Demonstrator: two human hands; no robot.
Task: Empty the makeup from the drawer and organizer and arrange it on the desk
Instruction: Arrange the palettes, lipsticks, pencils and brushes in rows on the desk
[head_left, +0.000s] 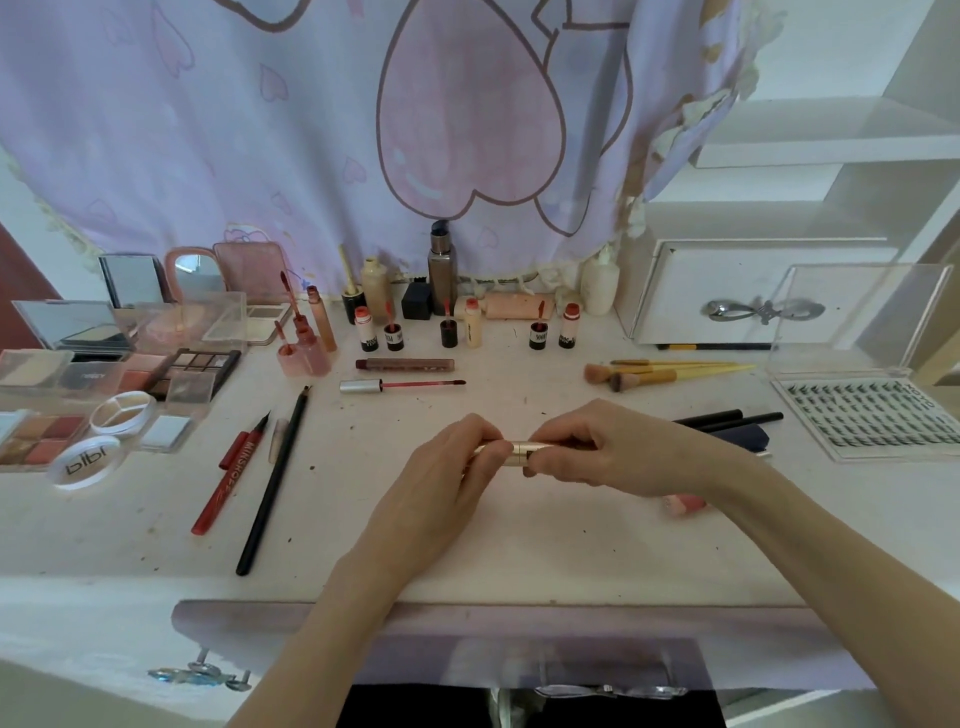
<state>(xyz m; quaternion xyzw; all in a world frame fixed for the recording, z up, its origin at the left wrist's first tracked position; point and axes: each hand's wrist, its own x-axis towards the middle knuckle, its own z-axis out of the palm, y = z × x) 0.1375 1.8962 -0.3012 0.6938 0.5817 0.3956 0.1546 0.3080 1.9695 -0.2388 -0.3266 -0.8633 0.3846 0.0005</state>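
Over the middle of the white desk (519, 540) both my hands hold one slim gold makeup tube (517, 450) lying level. My left hand (447, 467) grips its left end and my right hand (597, 447) pinches its right end; only the short middle section shows. Palettes (200, 366) and compacts lie at the left. Small lipstick and lip-gloss bottles (457, 327) stand in a row at the back. A clear organizer (852, 317) stands open at the right. The drawer (519, 644) below the desk edge is blurred.
A red liner pen (228, 480) and a black pencil (272, 483) lie left of my hands. Yellow-handled brushes (670, 371) and a clear lash tray (872, 418) lie to the right. Black pencils (727, 418) and a pink item (685, 504) sit by my right wrist. A curtain hangs behind.
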